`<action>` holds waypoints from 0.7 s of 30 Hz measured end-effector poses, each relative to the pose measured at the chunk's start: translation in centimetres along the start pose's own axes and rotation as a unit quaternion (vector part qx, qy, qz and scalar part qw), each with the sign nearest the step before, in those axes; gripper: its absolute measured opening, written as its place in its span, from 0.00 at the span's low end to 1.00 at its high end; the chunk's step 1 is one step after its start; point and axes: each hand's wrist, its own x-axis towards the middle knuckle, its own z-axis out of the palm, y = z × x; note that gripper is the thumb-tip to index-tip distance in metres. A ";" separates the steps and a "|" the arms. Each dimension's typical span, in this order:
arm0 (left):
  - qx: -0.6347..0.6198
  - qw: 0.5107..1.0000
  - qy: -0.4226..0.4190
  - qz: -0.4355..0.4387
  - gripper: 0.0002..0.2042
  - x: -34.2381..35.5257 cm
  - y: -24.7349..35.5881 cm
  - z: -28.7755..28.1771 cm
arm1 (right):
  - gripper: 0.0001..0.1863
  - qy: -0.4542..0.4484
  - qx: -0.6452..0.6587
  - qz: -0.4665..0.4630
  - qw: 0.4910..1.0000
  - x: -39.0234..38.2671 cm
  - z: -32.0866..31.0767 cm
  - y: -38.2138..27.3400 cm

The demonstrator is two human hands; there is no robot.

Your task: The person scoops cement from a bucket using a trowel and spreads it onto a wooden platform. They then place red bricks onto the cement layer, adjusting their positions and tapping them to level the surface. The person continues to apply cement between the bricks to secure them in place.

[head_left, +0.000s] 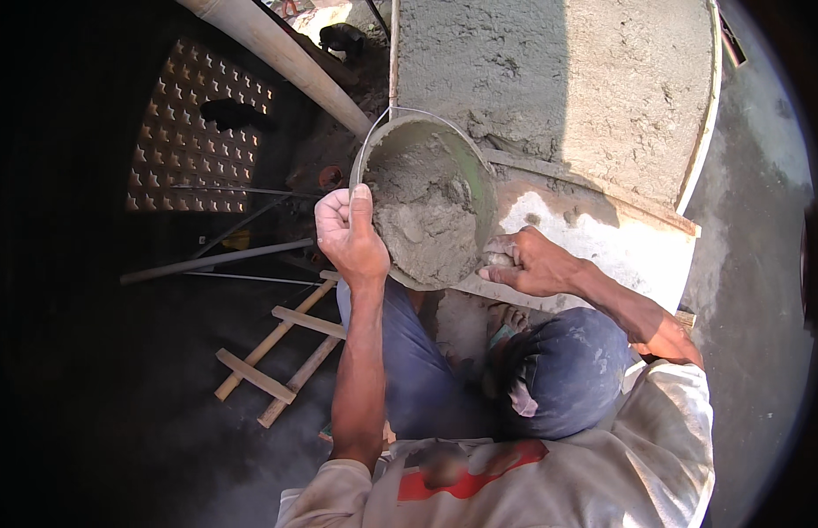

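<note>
A bucket (425,216) holds wet grey mortar, its wire handle raised toward the upper left. My left hand (352,238) grips the bucket's left rim, thumb on top and fingers outside. At the bucket's lower right side, my right hand (528,262) is closed round a small mortar-coated object (500,260), mostly hidden by the fingers and too unclear to name. Beyond the bucket lies a slab (479,53) coated with rough grey mortar, with a wooden batten (620,194) along its near edge and a white board (638,264) below that.
A bamboo pole (286,62) slants in at the upper left. A bamboo ladder (281,352) and thin pipes (215,255) are at the lower left. A perforated block wall (171,123) stands behind them. My bent legs are under the bucket; a grey floor (761,290) is at the right.
</note>
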 end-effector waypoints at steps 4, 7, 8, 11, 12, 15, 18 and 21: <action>0.022 1.000 0.007 0.013 0.10 0.9 -0.1 0.2 | 0.17 0.033 0.043 -0.070 0.996 -3.6 -4.8 1.7; 0.039 0.999 0.004 0.017 0.10 1.2 0.1 -0.1 | 0.15 -0.045 0.223 0.090 0.970 -6.2 -11.4 5.2; 0.042 0.999 0.006 0.012 0.10 1.3 0.1 -0.1 | 0.15 -0.019 0.278 0.140 0.950 -6.9 -13.4 6.6; 0.046 0.999 -0.002 0.009 0.09 1.2 0.3 -0.2 | 0.17 0.069 0.312 0.260 0.911 -9.3 -17.2 10.2; 0.046 0.999 -0.007 0.009 0.09 1.1 0.3 -0.1 | 0.18 0.084 0.324 0.293 0.896 -10.1 -18.1 10.6; 0.036 0.999 -0.004 0.025 0.10 1.1 0.3 0.1 | 0.20 0.123 0.298 0.220 0.921 -11.7 -18.4 9.5; 0.055 0.998 -0.003 -0.014 0.10 0.9 0.3 0.0 | 0.19 0.194 -0.055 0.098 0.975 -11.8 -14.4 5.8; 0.060 0.998 -0.025 0.011 0.09 0.7 0.6 0.0 | 0.20 0.242 -0.261 0.009 0.935 -9.0 -7.7 2.3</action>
